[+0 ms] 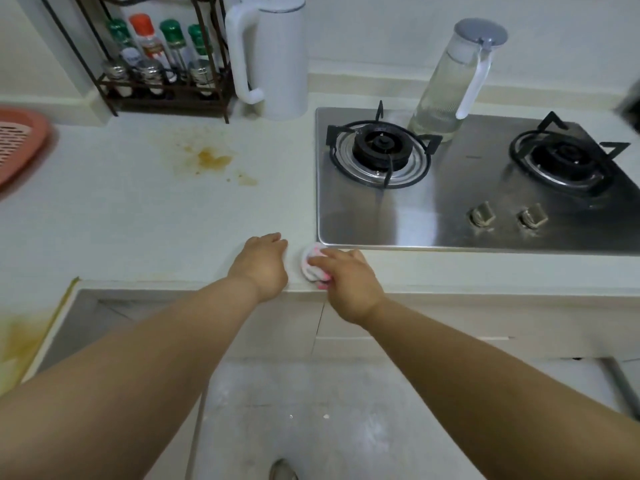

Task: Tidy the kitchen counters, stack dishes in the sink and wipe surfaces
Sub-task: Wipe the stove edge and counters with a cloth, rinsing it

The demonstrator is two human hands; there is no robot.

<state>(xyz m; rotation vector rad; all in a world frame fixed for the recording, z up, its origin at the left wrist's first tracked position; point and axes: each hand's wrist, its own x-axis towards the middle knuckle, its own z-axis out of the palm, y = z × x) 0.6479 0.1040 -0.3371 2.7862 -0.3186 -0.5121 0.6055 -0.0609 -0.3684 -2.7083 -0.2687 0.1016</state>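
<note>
A small white and pink cloth [309, 265] lies bunched at the front edge of the pale counter [138, 216], just left of the stove's front corner. My right hand [346, 282] grips it, fingers curled over its top. My left hand [261, 266] rests on the counter edge right beside the cloth, palm down; its fingertips are hidden. A yellow-brown stain [211, 160] marks the counter further back.
A steel two-burner gas stove [450, 223] fills the right side, with a clear water jug [450, 84] on its back edge. A white kettle [273, 57] and a spice rack [159, 60] stand at the back. A pink strainer basket [17, 143] sits far left.
</note>
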